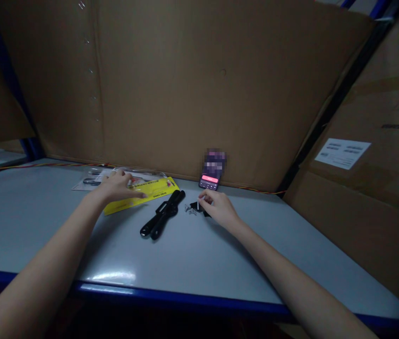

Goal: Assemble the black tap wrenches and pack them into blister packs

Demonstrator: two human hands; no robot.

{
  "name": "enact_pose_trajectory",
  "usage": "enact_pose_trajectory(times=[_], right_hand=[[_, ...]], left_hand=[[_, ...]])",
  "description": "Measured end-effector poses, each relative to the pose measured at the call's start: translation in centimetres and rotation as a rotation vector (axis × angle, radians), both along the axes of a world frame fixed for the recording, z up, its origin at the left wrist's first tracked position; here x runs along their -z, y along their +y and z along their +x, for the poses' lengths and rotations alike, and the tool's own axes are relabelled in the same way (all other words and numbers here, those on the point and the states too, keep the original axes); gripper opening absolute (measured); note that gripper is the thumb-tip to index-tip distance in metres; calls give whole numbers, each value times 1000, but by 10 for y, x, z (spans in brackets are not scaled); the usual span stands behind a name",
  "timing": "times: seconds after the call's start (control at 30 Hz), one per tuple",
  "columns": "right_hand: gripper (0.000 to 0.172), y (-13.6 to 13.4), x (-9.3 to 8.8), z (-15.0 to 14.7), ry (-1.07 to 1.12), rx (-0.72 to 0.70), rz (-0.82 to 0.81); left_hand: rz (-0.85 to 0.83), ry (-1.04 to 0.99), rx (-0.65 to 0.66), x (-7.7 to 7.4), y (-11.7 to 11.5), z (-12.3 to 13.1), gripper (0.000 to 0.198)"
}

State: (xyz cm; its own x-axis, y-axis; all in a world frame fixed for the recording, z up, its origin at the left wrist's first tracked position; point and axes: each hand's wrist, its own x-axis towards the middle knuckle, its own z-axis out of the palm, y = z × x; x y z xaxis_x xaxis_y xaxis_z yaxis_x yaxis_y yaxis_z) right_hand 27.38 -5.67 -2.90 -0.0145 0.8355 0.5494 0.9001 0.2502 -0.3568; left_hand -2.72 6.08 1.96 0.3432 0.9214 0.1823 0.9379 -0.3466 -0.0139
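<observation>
Left hand (116, 188): loosely spread, palm down, thumb standing well off from the fingers. It is over the yellow card (166, 187) and the clear plastic packaging (91, 180); from where I stand, cannot tell if it rests on them. Nothing seen in its grip.

Right hand (219, 207): fingers bent, tips drawn close to the thumb, at the small black pieces (194, 205). A thin pale strip (198, 203) shows at the fingertips; cannot tell if it is pinched or lies behind. Loose silvery screws (190, 211) just to the left of these fingers.

Black handles (164, 213), apparently two, lie slanted across one another between the hands, near the card's lower right corner.

Edges: grey tabletop (171, 273) ends in a blue front rail (171, 300); both forearms cross it. A broad stretch of surface runs from the handles to that rail, another from the right hand to the carton (372, 188) at right. Behind, the cardboard panel (171, 89) closes off the back; a phone (211, 172) leans there, just beyond the right hand.

Writing: dark lettering on the card, too blurred to read. Phone screen pixelated, one red bar. White label (343, 153) on the carton: print too small.
</observation>
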Motion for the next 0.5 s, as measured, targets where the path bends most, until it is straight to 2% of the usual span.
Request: enact_pose_trajectory(times=[0.13,0.33,0.4,0.5], right_hand=[[11,0,-1,-1,1,-1,6],[12,0,1,-1,16,-12,15],[12,0,1,-2,13,-16,22],[12,-2,0,-2,7,-20,22]], left_hand=[[-14,29,48,3,-10,9,87],[-113,-84,187,-2,-14,14,69],[-62,-97,165,-8,-9,9,63],[116,-17,33,-18,5,-6,60]])
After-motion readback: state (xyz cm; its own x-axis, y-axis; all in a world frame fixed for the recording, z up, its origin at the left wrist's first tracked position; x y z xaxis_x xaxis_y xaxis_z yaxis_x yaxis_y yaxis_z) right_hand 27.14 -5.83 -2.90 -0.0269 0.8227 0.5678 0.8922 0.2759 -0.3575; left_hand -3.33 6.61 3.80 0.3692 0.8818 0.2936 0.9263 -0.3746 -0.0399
